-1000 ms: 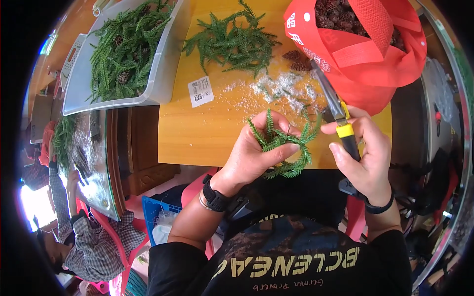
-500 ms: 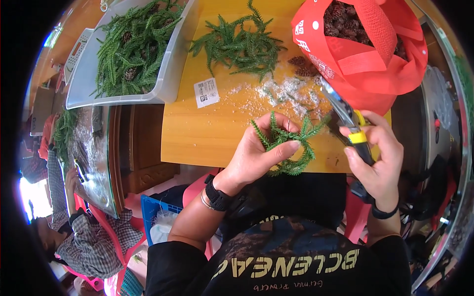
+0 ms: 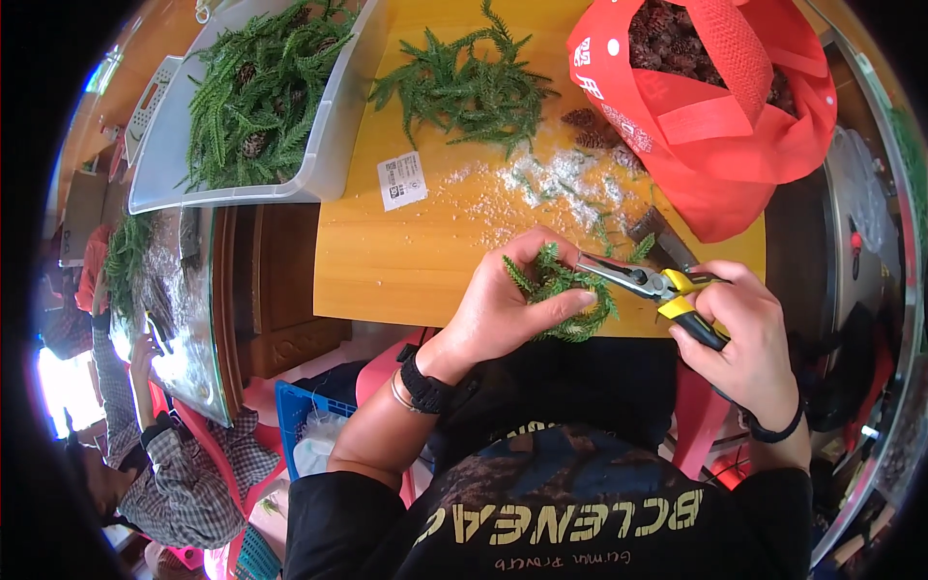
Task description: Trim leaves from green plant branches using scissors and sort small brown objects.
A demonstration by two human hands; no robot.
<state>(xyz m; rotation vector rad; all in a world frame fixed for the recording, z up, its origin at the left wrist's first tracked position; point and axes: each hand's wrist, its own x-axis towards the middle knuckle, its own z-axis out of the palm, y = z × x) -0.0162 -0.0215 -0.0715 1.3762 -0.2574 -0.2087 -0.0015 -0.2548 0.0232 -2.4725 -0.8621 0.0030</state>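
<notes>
My left hand (image 3: 517, 300) pinches a small ring of green artificial pine sprigs (image 3: 585, 324) over the near edge of the table. In my right hand (image 3: 742, 333) are long-nose pliers (image 3: 667, 286) with yellow and black handles. Their handles are spread and the jaws point left, reaching the top of the ring by my left fingertips. Whether the jaws grip anything there is too small to make out. Beyond my hands lies a loose pile of green sprigs (image 3: 469, 92), and white crumbs (image 3: 561, 184) are scattered over the wood.
A clear plastic bin (image 3: 333, 126) full of greenery stands at the far left. At the far right a red bag (image 3: 715, 145) holds pine cones, with a few cones (image 3: 590, 130) beside it. A printed label (image 3: 401, 181) lies on the yellow table (image 3: 387, 261). Another person (image 3: 184, 474) sits at left.
The pliers have swung down and left from pointing up and away, so their jaws now meet the ring. My right hand has lowered slightly; the left stays nearly still.
</notes>
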